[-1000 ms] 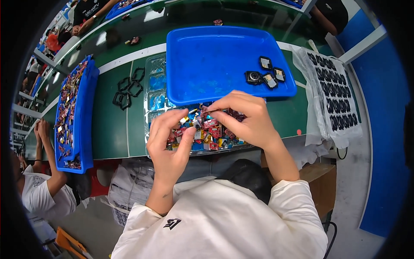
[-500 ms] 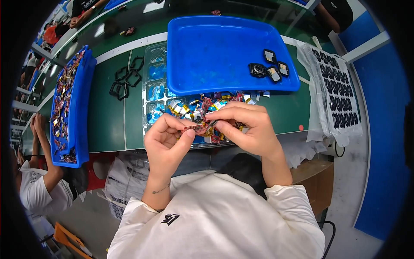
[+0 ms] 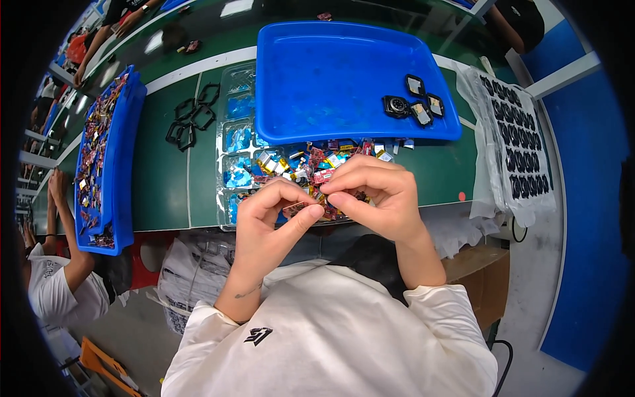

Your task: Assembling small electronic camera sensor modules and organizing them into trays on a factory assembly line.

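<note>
Red board (image 3: 294,210) lower than before, clamped in left fingers (image 3: 313,212); hold of right fingers (image 3: 340,201) unclear.

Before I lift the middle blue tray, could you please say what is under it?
A clear compartment tray holding small parts sticks out past the left and near edges of the blue tray; anything farther beneath is covered.

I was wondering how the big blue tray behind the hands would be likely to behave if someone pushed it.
The blue tray is probably fairly stiff, judging by its raised, moulded rim. The four black watch-like pieces inside might slide, since its floor looks smooth. It may rock or drag, as it appears to overlap the clear plastic tray.
</note>
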A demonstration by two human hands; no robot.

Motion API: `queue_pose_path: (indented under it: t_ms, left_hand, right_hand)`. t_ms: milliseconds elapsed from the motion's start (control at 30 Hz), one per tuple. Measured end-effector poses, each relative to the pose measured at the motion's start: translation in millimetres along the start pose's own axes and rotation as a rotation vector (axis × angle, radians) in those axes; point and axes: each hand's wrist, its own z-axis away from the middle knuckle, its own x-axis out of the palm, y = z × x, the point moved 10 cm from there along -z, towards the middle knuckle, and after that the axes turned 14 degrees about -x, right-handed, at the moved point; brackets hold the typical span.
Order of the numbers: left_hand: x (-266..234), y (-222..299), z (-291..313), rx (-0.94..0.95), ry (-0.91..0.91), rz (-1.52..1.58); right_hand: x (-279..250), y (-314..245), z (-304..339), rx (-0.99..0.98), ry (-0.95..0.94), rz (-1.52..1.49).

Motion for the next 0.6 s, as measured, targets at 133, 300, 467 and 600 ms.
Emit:
queue_pose_path:
  t_ms: [133,300,467,600]
  left_hand:
    - [-0.1,6.8,2.3,0.093,0.044,-0.077]
    - [0.6,-15.5,2.2,-0.159,-0.013,0.102]
    - [1.9,-14.2,-0.4,-0.145,-0.007,0.081]
    - [4.8,-20.7,1.1,-0.174,0.002,0.128]
  right_hand:
    - [-2.9,0.2,1.2,-0.021,-0.004,0.101]
    - [-4.3,10.5,5.9,0.095,0.064,-0.238]
    - [-6.4,14.4,9.4,0.096,0.104,-0.308]
    - [-0.4,14.8,11.6,0.154,0.162,-0.365]
